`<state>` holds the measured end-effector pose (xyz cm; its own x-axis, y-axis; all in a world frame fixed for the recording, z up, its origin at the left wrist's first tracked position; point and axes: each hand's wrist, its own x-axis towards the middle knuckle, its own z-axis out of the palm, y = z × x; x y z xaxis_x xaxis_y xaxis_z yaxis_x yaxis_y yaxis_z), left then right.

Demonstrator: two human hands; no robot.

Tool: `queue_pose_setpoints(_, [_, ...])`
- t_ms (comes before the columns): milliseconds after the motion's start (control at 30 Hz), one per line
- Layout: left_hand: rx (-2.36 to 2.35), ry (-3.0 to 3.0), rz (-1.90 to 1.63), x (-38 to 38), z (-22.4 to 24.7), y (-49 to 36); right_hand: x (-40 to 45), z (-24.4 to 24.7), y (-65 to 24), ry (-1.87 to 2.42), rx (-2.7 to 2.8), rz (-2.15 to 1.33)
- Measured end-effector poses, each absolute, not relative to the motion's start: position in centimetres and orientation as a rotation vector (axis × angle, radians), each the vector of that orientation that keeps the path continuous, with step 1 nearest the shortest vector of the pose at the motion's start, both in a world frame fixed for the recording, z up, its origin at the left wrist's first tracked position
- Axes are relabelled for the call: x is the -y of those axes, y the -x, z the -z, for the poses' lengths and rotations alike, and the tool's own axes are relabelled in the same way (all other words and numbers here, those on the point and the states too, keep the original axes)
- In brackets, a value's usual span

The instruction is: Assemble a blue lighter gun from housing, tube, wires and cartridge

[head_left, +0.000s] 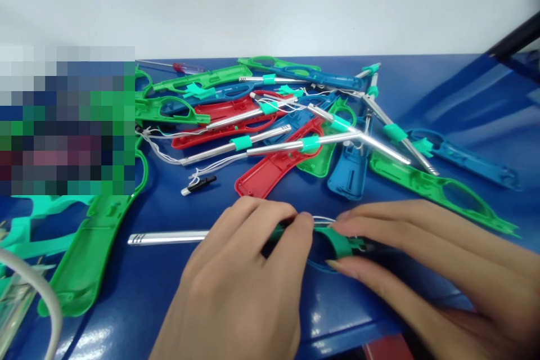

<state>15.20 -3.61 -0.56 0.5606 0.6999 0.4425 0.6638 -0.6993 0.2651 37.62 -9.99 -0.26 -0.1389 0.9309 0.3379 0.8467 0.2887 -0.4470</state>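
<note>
My left hand [248,270] is closed over a silver metal tube [169,237], whose slotted end sticks out to the left. Thumb and fingers of my right hand [426,259] pinch a strip of teal-green tape [340,243] just right of the left fingertips. Thin white wires [324,219] run between the two hands. Under the tape shows the curved edge of a blue plastic part [318,264], mostly hidden. What lies under the left fingers cannot be seen.
Behind the hands lie red [261,171], green [439,185] and blue [348,174] plastic handle shells and several taped metal tubes [270,145]. A black-and-white connector [198,185] lies nearer. At left are a green shell [80,259], tape strips [42,242] and a pale cable [46,292].
</note>
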Motion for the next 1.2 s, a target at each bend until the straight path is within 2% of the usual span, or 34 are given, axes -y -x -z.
queue_pose_setpoints(367, [-1.258, -2.606, -0.881, 4.6, 0.0, -15.4, 10.1, 0.8, -36.9, 1.554, 1.927, -0.175])
queue_pose_setpoints(733, [-1.019, -2.650, -1.037, 3.8, 0.9, -15.4, 9.2, -0.3, -37.4, 1.509, 2.035, -0.295])
queue_pose_setpoints(967, [-1.018, -2.680, -1.082, 3.4, 1.5, -15.7, 11.3, -0.1, -38.0, 1.768, 1.837, -0.219])
queue_pose_setpoints(1200, [-1.094, -2.679, -1.069, 3.6, 1.1, -16.6, 11.7, 0.9, -38.2, 1.696, 1.782, -0.199])
